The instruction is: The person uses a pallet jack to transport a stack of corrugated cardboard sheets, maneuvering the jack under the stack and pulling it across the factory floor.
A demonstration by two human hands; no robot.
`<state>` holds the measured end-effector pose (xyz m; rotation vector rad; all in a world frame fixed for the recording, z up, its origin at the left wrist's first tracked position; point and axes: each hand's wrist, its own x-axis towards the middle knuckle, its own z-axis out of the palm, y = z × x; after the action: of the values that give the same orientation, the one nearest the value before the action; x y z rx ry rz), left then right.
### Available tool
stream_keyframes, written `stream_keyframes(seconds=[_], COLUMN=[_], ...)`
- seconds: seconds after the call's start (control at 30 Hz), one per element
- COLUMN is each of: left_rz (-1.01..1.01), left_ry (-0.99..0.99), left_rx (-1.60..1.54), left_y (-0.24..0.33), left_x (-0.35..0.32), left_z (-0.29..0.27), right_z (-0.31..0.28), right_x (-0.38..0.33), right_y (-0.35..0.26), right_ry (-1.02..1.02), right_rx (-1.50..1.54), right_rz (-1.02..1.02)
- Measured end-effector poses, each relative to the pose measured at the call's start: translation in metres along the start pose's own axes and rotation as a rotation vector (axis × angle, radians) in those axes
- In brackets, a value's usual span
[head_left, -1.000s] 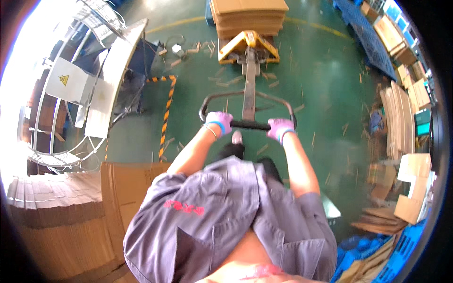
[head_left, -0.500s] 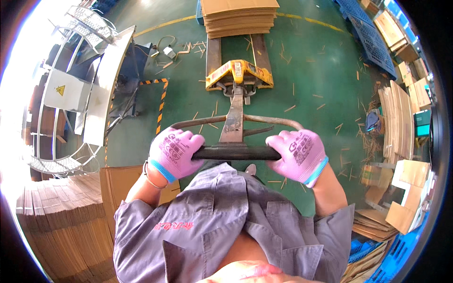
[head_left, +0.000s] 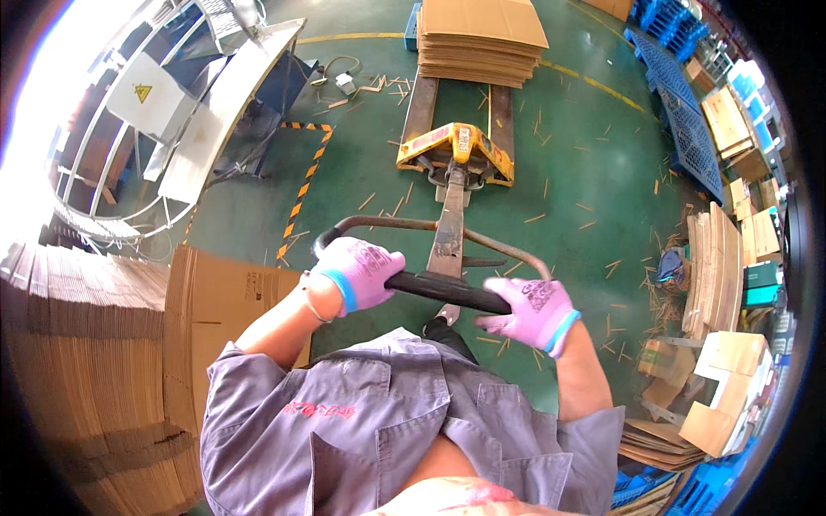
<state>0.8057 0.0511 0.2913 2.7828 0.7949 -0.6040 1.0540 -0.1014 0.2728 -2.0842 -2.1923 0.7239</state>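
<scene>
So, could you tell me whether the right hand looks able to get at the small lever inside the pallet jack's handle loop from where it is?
Probably yes. The right hand grips the black handle bar, the lever sits just beyond its fingers, and nothing lies between them.

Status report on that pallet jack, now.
Left hand and right hand both gripping the pallet jack handle. Forks under the cardboard stack. Cardboard scraps strewn on the green floor around it.

green workshop floor point(head_left: 594, 155), strewn cardboard scraps, glare at left
</scene>
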Motion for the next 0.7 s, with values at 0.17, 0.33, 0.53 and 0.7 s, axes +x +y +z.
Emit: stream_keyframes(seconds=[0.17,0.33,0.53,0.7], left_rz=[0.033,-0.032,0.012,0.089], left_ry=[0.089,0.024,0.076,-0.061], left_rx=[-0.057,0.009,0.034,-0.045], left_y=[0.016,0.028,0.03,0.082], left_x=[-0.043,-0.059,-0.111,-0.2], left_z=[0.125,0.229,0.251,0.221], right_z=[0.098,0.231,0.243,0.231], right_x=[-0.028,-0.041,-0.083,-0.172], right_y=[-0.047,-0.063,-0.121,-0.149], right_ry=[-0.219,-0.093,-0.098,-0.169], right_rx=[0.091,-0.034,-0.034,0.013], right_rz=[0.161,0.284,0.287,0.201])
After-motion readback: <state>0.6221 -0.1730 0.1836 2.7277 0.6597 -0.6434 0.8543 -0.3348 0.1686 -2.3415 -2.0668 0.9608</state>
